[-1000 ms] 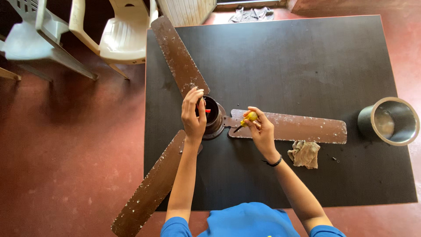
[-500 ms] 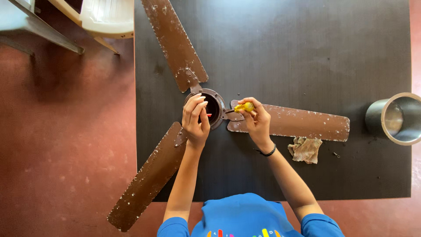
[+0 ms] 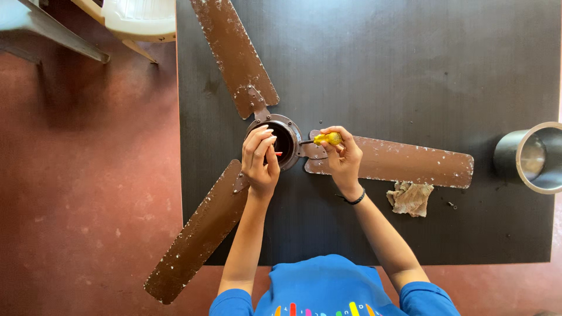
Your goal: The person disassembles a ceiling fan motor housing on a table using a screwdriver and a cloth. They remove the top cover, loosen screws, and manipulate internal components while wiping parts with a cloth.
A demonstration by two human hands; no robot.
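While the left hand (image 3: pixel 260 161) rests curled on the ceiling fan hub (image 3: pixel 281 140) at the black bench (image 3: pixel 410 70), fingers grasping nothing, we'd keep the right hand (image 3: pixel 342 155), closed around the yellow-handled screwdriver (image 3: pixel 323 139), square to the screw.

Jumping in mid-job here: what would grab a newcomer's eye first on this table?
The worn brown ceiling fan sprawls across the black table, its three speckled blades fanning out and one reaching past the table's near-left edge. At its round hub, the left hand rests on the hub while the right hand holds a yellow-handled screwdriver pointed toward it. A crumpled rag lies beside the right blade, and a metal canister sits at the right edge.
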